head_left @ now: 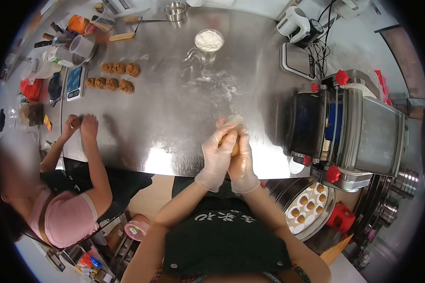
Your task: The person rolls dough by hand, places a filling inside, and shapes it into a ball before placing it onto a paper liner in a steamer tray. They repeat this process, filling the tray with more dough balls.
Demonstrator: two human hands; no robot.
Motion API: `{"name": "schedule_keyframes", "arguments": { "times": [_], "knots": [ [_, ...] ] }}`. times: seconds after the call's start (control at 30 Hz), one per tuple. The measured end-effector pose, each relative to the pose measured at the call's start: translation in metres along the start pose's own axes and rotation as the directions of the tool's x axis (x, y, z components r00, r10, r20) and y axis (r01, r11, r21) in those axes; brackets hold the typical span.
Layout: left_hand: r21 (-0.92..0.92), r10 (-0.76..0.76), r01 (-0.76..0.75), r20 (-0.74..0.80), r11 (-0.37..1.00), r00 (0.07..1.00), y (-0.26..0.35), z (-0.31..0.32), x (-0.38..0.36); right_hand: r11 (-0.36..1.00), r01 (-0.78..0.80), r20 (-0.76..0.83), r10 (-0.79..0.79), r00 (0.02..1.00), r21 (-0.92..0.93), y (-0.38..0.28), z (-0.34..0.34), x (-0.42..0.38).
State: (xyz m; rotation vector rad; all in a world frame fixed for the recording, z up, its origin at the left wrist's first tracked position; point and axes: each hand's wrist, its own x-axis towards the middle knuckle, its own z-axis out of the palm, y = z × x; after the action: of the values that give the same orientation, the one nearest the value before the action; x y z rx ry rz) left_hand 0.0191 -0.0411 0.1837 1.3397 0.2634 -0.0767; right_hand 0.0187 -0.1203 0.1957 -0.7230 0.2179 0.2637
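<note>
Both of my hands wear clear plastic gloves and meet over the front edge of the steel table [174, 118]. My left hand [217, 153] and my right hand [242, 158] are wrapped round one brownish-yellow ball of dough [234, 148], most of it hidden by the fingers. Beyond them, a clear cup of white flour [209, 41] stands on the table, with flour dusted on the steel in front of it. Several brown dough lumps [112, 84] lie in two rows at the left.
At the left a co-worker [63, 207] holds both hands over the table near a scale [74, 82]. A steel roller machine [344, 132] stands at the right. Below it is a round tray [329, 207] of dough balls on white papers. A second scale [297, 60] lies at the back right.
</note>
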Motion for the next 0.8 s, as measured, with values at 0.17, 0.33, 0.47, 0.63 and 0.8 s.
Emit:
{"name": "schedule_keyframes", "arguments": {
  "times": [0.17,0.33,0.47,0.63,0.8],
  "knots": [
    [0.486,0.162,-0.189,0.097,0.853,0.982,0.042,0.002,0.009,0.939,-0.325,0.092,0.316,0.944,0.111,-0.013,-0.035,0.021],
    [0.355,0.106,-0.173,0.198,0.919,0.974,0.023,-0.014,0.013,0.888,-0.438,0.253,0.395,0.883,0.142,-0.011,-0.051,0.034],
    [-0.233,-0.024,0.025,0.008,0.972,1.000,-0.002,0.007,0.004,0.984,-0.095,-0.009,0.095,0.995,-0.153,-0.005,0.000,0.011],
    [0.608,0.293,-0.322,0.150,0.726,0.944,0.026,-0.002,0.020,0.916,-0.380,0.073,0.374,0.925,0.126,-0.028,-0.014,0.027],
    [0.192,0.091,-0.111,0.112,0.975,0.989,0.031,-0.005,0.016,0.866,-0.479,0.293,0.425,0.857,0.145,-0.018,-0.041,0.043]
  ]
}}
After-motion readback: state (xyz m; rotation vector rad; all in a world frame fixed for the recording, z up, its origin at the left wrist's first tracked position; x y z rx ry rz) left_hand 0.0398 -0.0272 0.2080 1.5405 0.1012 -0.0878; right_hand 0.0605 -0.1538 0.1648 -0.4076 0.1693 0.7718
